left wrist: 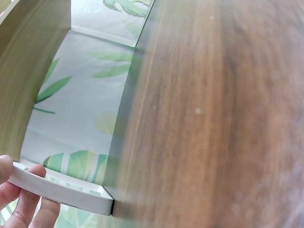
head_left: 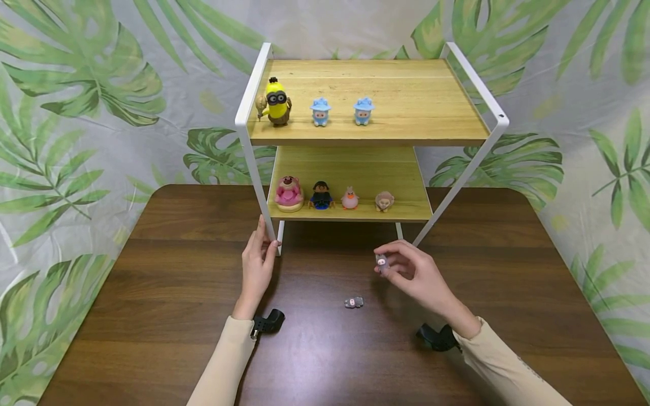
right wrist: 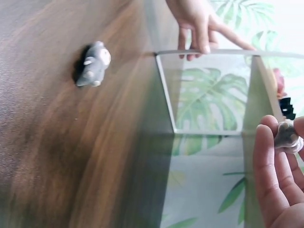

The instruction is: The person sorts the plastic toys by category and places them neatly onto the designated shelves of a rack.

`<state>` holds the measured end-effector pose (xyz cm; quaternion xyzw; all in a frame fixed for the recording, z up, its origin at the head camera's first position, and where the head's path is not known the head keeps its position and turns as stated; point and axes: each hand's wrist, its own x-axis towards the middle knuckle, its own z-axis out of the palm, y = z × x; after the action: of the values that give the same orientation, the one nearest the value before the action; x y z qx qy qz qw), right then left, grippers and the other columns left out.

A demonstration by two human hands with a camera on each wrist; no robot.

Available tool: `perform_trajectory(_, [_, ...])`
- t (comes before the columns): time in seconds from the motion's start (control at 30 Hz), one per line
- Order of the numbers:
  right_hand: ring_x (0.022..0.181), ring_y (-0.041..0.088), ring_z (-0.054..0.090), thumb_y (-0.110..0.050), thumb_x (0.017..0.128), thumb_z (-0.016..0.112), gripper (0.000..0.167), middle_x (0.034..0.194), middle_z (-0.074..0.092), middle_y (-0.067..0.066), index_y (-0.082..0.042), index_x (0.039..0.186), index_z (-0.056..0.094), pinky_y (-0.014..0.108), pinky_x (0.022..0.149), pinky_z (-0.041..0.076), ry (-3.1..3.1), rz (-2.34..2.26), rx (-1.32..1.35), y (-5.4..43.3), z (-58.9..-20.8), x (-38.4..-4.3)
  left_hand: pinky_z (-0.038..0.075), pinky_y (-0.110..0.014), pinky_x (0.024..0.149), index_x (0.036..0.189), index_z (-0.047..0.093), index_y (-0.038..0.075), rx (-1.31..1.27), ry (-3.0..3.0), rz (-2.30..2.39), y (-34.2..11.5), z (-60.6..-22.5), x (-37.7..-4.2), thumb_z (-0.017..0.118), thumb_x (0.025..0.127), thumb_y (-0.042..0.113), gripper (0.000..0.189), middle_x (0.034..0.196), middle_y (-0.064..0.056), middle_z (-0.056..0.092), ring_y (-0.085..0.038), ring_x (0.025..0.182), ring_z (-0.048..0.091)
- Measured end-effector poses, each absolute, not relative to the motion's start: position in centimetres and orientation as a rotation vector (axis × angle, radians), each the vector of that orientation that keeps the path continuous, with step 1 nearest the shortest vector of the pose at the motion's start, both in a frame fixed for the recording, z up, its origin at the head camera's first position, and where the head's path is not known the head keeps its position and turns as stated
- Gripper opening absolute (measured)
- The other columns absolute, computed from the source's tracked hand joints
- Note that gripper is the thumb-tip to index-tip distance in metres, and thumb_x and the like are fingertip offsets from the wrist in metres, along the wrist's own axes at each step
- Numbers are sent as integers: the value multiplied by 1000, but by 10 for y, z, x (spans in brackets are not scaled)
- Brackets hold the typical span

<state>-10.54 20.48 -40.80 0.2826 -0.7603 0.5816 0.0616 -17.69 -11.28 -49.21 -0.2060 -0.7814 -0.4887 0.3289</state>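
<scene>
My right hand (head_left: 420, 277) pinches a small grey figurine (head_left: 382, 261) with a pale face between thumb and fingertips, in front of the shelf's lower right side. In the right wrist view this figurine (right wrist: 286, 137) is partly covered by the fingers. A second grey figurine (head_left: 354, 303) lies on its back on the table, left of and nearer than that hand. My left hand (head_left: 257, 269) grips the front left leg of the white shelf frame (head_left: 257, 175) low down. The left wrist view has its thumb and fingers on either side of the white bar (left wrist: 71, 194).
On the upper board (head_left: 406, 101) stand a yellow goggled figure (head_left: 276, 101) and two blue-hatted figurines (head_left: 320, 113) (head_left: 363, 111). The lower board (head_left: 350, 163) holds a pink bear (head_left: 289, 194), a dark-clothed figure (head_left: 321, 196), a pale duck-like figure (head_left: 350, 198) and a beige figurine (head_left: 384, 201).
</scene>
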Motion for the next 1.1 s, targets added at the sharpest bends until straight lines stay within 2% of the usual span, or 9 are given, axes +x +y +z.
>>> perform_trajectory(0.2, [86,23,66,20,82,61,36,102,57,19,5,114,58,29,74,56,-2284,1791,869,206,-401,-106,54,-43,57,151,22,41,-538,-2051,-1280,-114,-493,-177,61,88,-11,90,90,-18,54,-27,74,60])
perform_trajectory(0.4, [86,24,65,22,80,60,36,102,56,19,8,114,57,31,70,57,-2278,1800,889,207,-393,-107,53,-47,54,152,21,39,-547,-2023,-1264,-112,-493,-178,60,83,-19,98,87,-23,52,-32,71,59])
perform_trajectory(0.6, [89,25,65,25,79,60,36,102,55,19,12,112,55,31,73,56,-2228,1821,922,205,-383,-108,53,-50,54,152,22,39,-559,-2012,-1277,-106,-472,-168,58,82,-22,100,86,-26,51,-37,70,58])
perform_trajectory(0.67, [91,25,65,26,79,59,36,101,55,21,13,112,55,30,74,56,-2199,1840,931,205,-380,-109,54,-47,56,152,22,38,-559,-2019,-1277,-105,-466,-164,59,81,-23,100,87,-25,52,-37,71,58])
perform_trajectory(1.1, [92,18,64,26,77,61,38,101,57,20,13,112,55,26,75,55,-2182,1763,947,205,-358,-109,54,-50,56,152,24,36,-563,-2010,-1284,-105,-461,-161,58,82,-23,98,88,-26,52,-37,71,59])
